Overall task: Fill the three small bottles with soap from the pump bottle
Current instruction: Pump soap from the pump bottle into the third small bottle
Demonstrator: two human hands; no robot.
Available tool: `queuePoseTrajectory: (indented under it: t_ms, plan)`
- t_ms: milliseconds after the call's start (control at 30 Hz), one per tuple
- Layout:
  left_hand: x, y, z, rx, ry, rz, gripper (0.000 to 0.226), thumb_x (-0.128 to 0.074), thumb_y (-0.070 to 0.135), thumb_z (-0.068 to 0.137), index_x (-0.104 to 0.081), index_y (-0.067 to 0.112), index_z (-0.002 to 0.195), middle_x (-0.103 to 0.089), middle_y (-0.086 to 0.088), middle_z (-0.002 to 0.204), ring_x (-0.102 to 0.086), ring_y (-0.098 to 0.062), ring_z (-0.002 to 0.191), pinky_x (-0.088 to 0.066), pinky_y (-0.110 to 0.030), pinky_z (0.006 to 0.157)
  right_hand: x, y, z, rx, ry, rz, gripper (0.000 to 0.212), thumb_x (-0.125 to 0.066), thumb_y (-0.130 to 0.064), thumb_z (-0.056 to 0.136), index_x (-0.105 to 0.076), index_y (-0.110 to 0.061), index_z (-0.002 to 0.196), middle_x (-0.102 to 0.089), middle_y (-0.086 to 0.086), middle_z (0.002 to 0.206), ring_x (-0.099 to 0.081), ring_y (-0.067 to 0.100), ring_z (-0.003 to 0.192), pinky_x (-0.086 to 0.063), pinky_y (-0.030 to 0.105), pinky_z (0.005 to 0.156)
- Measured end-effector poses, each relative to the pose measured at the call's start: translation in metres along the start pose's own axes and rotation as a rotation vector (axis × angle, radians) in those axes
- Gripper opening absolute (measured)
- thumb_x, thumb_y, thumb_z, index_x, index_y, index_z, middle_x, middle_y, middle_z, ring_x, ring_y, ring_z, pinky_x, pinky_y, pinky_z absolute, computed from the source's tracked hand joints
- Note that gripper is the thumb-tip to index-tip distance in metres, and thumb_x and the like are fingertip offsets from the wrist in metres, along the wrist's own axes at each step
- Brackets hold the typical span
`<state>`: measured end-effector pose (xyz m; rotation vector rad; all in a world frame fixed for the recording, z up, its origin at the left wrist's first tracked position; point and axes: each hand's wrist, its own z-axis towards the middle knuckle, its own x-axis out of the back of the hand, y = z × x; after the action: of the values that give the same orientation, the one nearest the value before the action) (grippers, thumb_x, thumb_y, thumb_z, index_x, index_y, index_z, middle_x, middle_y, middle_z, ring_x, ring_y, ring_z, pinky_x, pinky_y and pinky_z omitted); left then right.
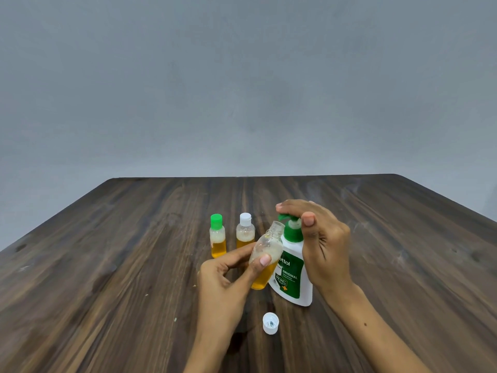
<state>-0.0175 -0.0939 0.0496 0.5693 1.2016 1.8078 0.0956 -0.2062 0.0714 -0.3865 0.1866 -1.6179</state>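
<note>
My left hand point(223, 275) grips a small uncapped clear bottle point(266, 247), tilted so its mouth sits just under the green nozzle of the white pump bottle point(295, 278). Orange soap with foam on top fills its lower part. My right hand point(322, 243) lies over the pump head, fingers pressing across its top and thumb upright beside the collar. Behind to the left stand two capped small bottles, one with a green cap point(217, 236) and one with a white cap point(245, 232). Both are partly filled with orange soap.
A loose white cap point(270, 323) lies open side up on the dark wooden table point(121, 265), just in front of the pump bottle. A grey wall rises behind the table's far edge.
</note>
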Motion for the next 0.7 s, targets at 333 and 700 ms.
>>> queuePoseTrajectory:
  t_ms: [333, 700]
  plan:
    - [0.0035, -0.0011, 0.0, -0.001, 0.027, 0.044, 0.031, -0.074, 0.029, 0.072, -0.077, 0.019, 0.101, -0.077, 0.012, 0.095, -0.071, -0.005, 0.097, -0.055, -0.017, 0.082, -0.0005, 0.0018, 0.0009, 0.008, 0.001, 0.008, 0.062, -0.024, -0.05, 0.103, -0.073, -0.013, 0.096, -0.071, -0.008, 0.102, -0.067, 0.01, 0.101, -0.053, 0.051, 0.082]
    - [0.001, 0.0012, 0.0019, -0.002, 0.018, 0.007, 0.027, -0.074, 0.024, 0.073, -0.077, 0.017, 0.099, -0.077, 0.011, 0.093, -0.071, -0.004, 0.095, -0.051, -0.011, 0.076, 0.0032, 0.0028, 0.0003, 0.02, -0.038, -0.005, 0.061, -0.023, -0.051, 0.103, -0.072, -0.013, 0.105, -0.068, -0.007, 0.109, -0.065, 0.01, 0.107, -0.053, 0.051, 0.085]
